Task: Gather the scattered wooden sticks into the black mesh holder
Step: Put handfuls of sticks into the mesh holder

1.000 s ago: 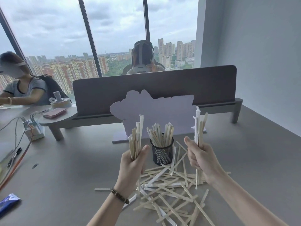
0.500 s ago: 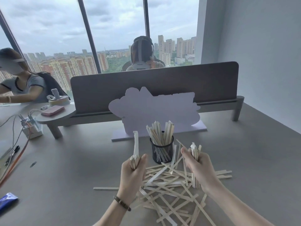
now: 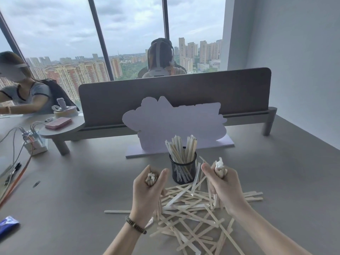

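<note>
A black mesh holder [image 3: 183, 169] stands upright on the grey desk [image 3: 73, 190], with several wooden sticks [image 3: 181, 149] poking out of its top. Just left of it, my left hand [image 3: 148, 192] is closed around a bundle of sticks held upright, their tips level with my fist. To the right of the holder, my right hand [image 3: 223, 186] grips a second upright bundle, its lower ends resting among the pile. A loose heap of scattered wooden sticks [image 3: 191, 216] lies crisscrossed on the desk beneath and between both hands.
A lilac cut-out sign [image 3: 174, 122] stands right behind the holder, in front of a dark divider panel [image 3: 174, 96]. At the left are a power strip with cables [image 3: 33, 142] and a blue packet [image 3: 7, 226]. Two people sit beyond the desk.
Both hands have come down from a raised position. The bundles have slid down through my fists, so their tops no longer stick out high above them.
</note>
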